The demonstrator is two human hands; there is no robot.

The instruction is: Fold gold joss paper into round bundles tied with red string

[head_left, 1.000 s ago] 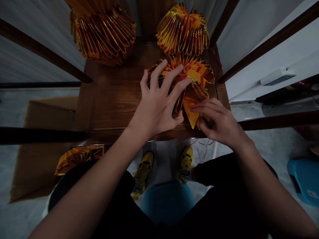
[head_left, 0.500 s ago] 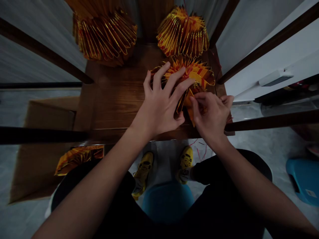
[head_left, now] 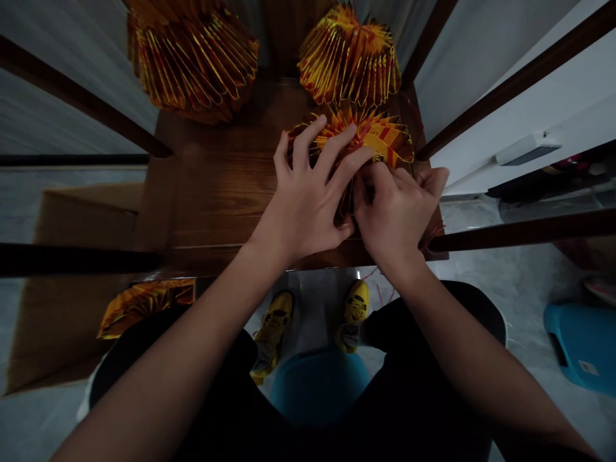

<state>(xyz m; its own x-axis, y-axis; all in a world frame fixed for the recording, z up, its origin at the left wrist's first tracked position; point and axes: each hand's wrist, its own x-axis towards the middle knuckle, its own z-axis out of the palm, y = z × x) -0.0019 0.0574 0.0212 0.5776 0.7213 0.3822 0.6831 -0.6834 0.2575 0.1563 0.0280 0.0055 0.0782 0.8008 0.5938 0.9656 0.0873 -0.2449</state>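
A round, fanned-out ornament of pleated orange and gold paper [head_left: 389,138] lies at the right front of the dark wooden surface [head_left: 216,186]. Spread across its left side is my left hand [head_left: 312,192], fingers apart and tips resting on the folds. My right hand [head_left: 394,205] is closed at the ornament's near edge, thumb and fingers pinched together. Its fingertips are hidden behind the knuckles, so what they pinch cannot be made out, though folded paper lies right there.
Two more pleated paper ornaments stand behind, a large one [head_left: 197,64] at left and a smaller one [head_left: 349,61] at right. Dark wooden bars flank the surface. A cardboard box [head_left: 62,289] with a folded paper bundle [head_left: 144,305] is at lower left. Blue stools [head_left: 582,346] stand on the floor.
My right hand has moved inward and slightly up, and turned so its knuckles cover the paper flap it pinched before. My left hand stays spread on the ornament. The view has shifted slightly.
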